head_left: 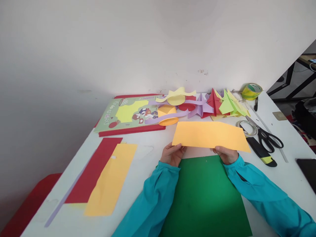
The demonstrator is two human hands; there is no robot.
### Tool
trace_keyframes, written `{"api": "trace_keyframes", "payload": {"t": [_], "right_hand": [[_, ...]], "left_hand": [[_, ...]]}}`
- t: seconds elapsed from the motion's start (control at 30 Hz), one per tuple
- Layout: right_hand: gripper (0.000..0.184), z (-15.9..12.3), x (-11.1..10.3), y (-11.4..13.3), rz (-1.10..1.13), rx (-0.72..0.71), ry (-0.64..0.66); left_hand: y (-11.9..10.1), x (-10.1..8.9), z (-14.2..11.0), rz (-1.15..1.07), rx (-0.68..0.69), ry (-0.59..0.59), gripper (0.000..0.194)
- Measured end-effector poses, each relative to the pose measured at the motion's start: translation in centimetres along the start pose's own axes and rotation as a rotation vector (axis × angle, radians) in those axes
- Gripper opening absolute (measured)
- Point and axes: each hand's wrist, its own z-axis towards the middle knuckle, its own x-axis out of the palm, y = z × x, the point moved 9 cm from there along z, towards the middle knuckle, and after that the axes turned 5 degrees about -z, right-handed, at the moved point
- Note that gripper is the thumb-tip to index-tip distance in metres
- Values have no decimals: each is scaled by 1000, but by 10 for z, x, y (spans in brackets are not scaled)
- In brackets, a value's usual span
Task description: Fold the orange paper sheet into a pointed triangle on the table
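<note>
An orange strip of paper (209,135) is held up flat above the table by both hands. My left hand (174,154) pinches its lower left edge, thumb on top. At the lower right edge, my right hand (225,154) grips it the same way. Beneath my forearms lies a green sheet (209,197) on the white table. To the left, another orange paper piece (116,184) overlaps a red sheet (95,171), with a thin purple strip (66,194) along its side.
Behind are a pale green paper pack (106,118), paper rings with strips (168,115) and folded paper shapes (214,103). On the right lie scissors (268,136), a black utility knife (259,149), a clear tape roll (247,128) and a yellow tape roll (250,92). A wall bounds the back.
</note>
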Motion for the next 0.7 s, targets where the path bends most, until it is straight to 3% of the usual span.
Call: {"api": "trace_keyframes", "payload": {"t": [0.47,0.7], "right_hand": [[38,1,-1,0,74,24,-23],[31,1,0,1,51,19,-5]], "left_hand": [[-4,-7,6,1,-11,-5,30],[-7,-4,3,34,24,-2,20]]}}
